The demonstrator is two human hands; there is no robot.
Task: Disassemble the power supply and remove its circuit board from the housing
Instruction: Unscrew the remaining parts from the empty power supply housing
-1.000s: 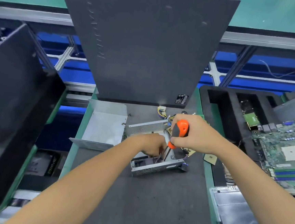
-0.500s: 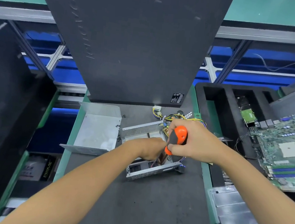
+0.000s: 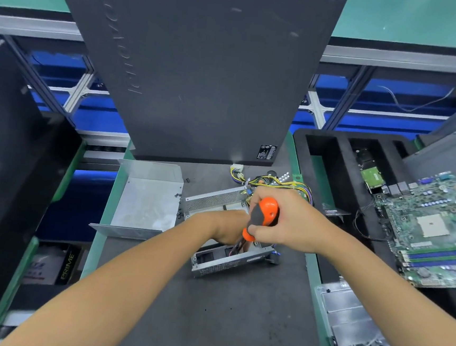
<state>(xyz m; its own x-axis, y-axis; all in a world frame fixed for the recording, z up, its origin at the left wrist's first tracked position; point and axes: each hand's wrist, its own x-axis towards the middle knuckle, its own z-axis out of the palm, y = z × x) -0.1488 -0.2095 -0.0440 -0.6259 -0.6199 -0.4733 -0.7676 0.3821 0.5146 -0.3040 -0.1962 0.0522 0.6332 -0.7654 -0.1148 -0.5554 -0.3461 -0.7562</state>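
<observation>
Item 1, dark work mat: I see bare room across the lower centre; a green edge runs down both sides. Item 2, upright computer case: walls off the top centre. Item 3, motherboard: right edge. Item 4, removed metal cover: centre left. Item 5, power supply housing: frame centre, open-topped, wires trailing above. Item 6, right hand: wrapped round the orange screwdriver, tip down inside the housing. Item 7, left hand: reaches into the housing; fingers hidden, grip undetermined
</observation>
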